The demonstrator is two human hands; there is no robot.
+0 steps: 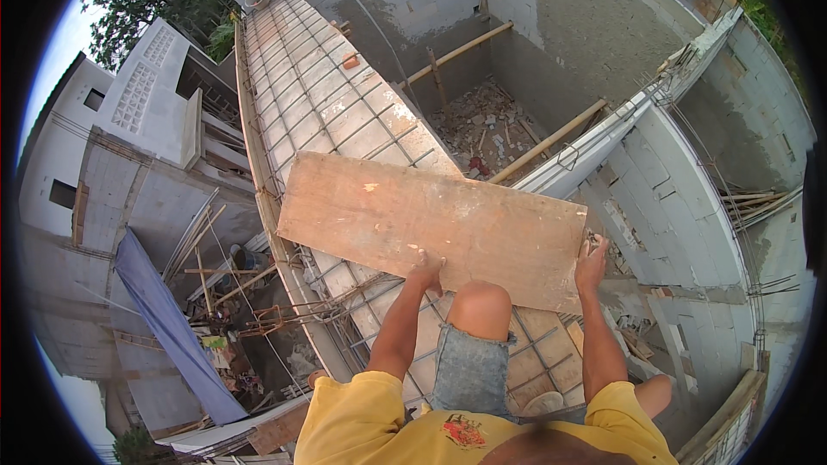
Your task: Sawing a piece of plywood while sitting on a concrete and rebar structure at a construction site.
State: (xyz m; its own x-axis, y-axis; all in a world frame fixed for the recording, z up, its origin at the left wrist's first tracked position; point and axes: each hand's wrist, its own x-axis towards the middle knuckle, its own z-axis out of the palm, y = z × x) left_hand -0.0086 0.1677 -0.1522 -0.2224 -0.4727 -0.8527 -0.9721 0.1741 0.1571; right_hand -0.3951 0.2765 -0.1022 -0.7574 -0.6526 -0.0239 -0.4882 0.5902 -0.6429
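A long plywood board (435, 215) with pale, worn patches lies crosswise over a steel rebar grid (332, 120) on the sloping deck. My left hand (426, 274) grips its near edge left of my bare knee, which sits against that edge. My right hand (590, 263) holds the board's right end, fingers curled at the edge. Below the board, the grid continues over more formwork panels beside my legs.
An open block-walled pit (543, 34) with rubble and bamboo poles (547, 139) drops away at upper right. A block wall (680, 207) curves along the right. Left, past the deck's edge, a lower area holds a blue tarp (177, 327), debris and loose bars.
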